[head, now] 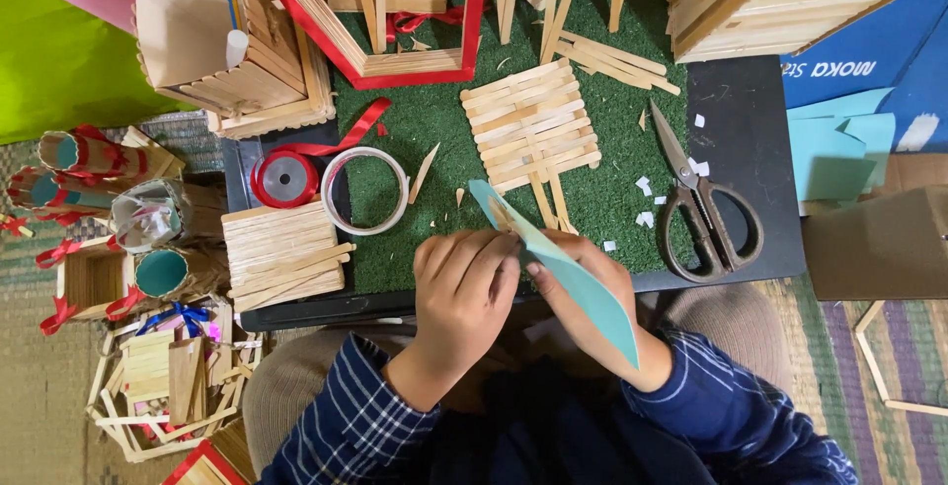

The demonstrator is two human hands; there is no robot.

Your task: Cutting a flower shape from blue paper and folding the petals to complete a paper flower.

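Note:
Both my hands meet over the near edge of the green mat [612, 189]. My left hand [459, 292] pinches the upper end of a long teal paper strip [583, 292], fingers curled over it. My right hand [583, 297] supports the strip from beneath, mostly hidden behind it. The strip slants from upper left to lower right across my lap. A flat raft of wooden craft sticks [533, 127] lies on the mat just beyond my hands. Black-handled scissors [703, 203] rest to the right of it.
A red ribbon spool [284, 179] and a clear tape roll [365, 191] sit left of the mat, beside a stack of craft sticks [276, 248]. Stick-built boxes [232, 45], a red-edged frame [395, 21] and rolled paper cups [99, 179] crowd the back and left. Teal paper sheets [839, 144] lie at right.

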